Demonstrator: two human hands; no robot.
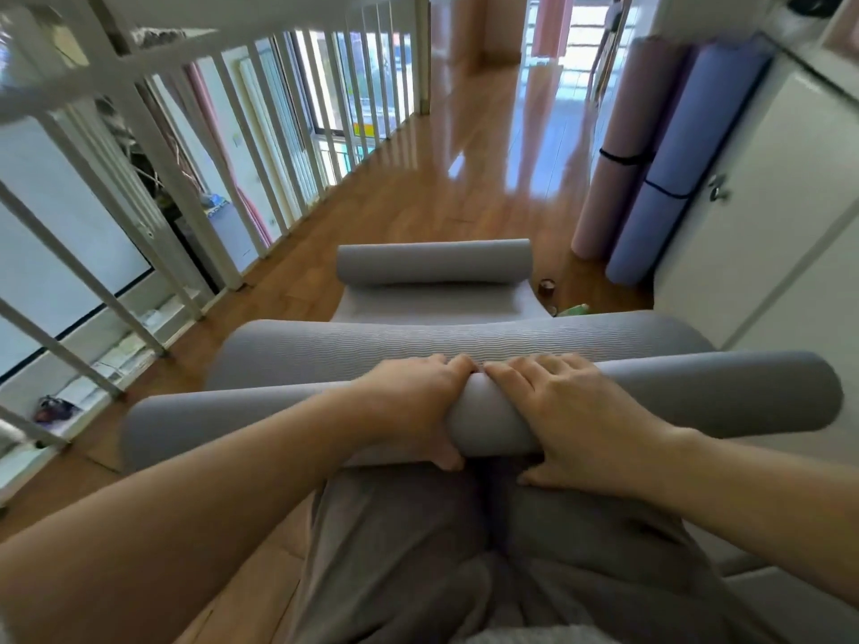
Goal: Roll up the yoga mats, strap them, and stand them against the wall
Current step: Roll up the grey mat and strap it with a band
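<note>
Left hand [413, 409] & right hand [569, 411] side by side, fingers curled over grey mat roll [743, 392], thumbs beneath; pink mat [611, 188] & purple mat [678, 132], both strapped, upright by wall

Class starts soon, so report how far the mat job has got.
Done: the pink mat and purple mat stand strapped, upright at the right.
In hand: the left hand and right hand grip the grey mat, partly rolled, with a stretch lying flat ahead.
Left: finish rolling it, strap it, stand it up.
</note>
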